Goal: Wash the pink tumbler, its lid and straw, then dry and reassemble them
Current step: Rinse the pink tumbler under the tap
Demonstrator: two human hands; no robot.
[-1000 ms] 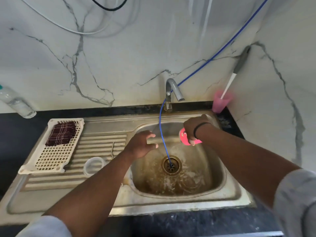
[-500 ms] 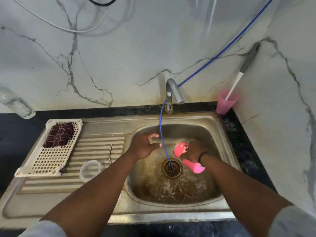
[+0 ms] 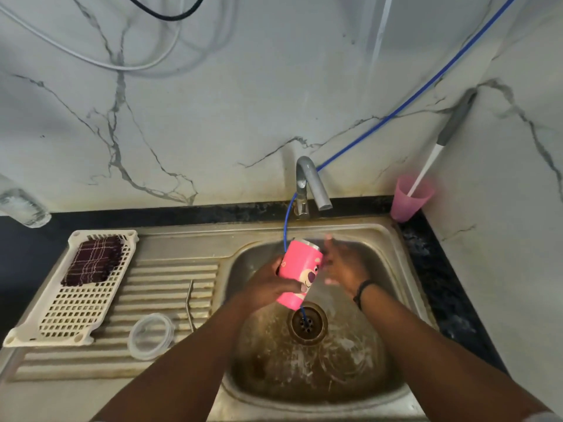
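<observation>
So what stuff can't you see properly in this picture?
- Right hand, head view: blurred, so whether it touches the pink tumbler is unclear.
- Inside of the tumbler: its rim points away.
- Left hand fingers: partly hidden behind the tumbler.
- Clear bottle: cut off by the left edge.

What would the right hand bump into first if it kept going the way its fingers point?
The right hand is blurred, but its straight fingers seem to point up and away, toward the back wall of the sink. That steel wall, just under the tap, would likely come first. Depth is hard to judge.
</observation>
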